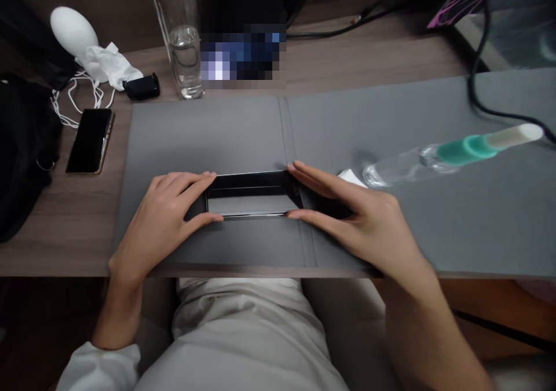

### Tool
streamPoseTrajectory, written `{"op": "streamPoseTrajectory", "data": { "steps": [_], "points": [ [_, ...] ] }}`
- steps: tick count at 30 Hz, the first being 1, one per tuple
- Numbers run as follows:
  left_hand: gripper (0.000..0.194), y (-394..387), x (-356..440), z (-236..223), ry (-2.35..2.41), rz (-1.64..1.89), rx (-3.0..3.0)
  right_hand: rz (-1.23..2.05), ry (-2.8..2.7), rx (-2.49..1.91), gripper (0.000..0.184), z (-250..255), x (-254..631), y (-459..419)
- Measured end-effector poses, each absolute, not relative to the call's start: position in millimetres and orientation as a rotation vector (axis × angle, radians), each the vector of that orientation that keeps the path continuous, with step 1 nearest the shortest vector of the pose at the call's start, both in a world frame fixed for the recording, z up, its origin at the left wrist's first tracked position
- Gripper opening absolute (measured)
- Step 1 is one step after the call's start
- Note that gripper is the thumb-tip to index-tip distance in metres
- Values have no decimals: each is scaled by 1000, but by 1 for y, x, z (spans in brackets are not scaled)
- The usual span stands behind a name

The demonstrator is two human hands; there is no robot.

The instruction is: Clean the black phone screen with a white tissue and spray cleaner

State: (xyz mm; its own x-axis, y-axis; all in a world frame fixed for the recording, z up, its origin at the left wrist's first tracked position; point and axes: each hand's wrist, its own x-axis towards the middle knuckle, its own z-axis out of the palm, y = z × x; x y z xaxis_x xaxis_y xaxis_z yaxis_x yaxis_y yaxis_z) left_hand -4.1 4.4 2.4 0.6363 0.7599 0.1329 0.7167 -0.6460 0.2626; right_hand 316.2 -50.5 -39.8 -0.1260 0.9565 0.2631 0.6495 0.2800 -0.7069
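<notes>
On the grey desk mat [195, 136], my left hand [158, 223] and right hand [351, 217] pinch the glossy black slab [252, 194] evenly by its long edges, fingers spread.

The single camera sat on the person's head, tipped forward and down over the desk [78, 220] — a close, wide view from just above the lap [243, 333], which filled the frame at 6 o'clock. The left hand [160, 223] came in near the lens at 8 o'clock, the right hand [365, 223] at 4 o'clock. The view reached the desk's far side at 12 o'clock — a glass bottle [185, 55] stood farther off at 11 o'clock.
</notes>
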Motion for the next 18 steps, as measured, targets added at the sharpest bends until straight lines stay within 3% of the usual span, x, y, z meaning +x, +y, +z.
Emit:
{"op": "streamPoseTrajectory", "data": {
  "steps": [18],
  "points": [
    [59,4,-4,1,1197,380,2699,599,-1792,-1473,60,-39,313,-52]
  ]
}}
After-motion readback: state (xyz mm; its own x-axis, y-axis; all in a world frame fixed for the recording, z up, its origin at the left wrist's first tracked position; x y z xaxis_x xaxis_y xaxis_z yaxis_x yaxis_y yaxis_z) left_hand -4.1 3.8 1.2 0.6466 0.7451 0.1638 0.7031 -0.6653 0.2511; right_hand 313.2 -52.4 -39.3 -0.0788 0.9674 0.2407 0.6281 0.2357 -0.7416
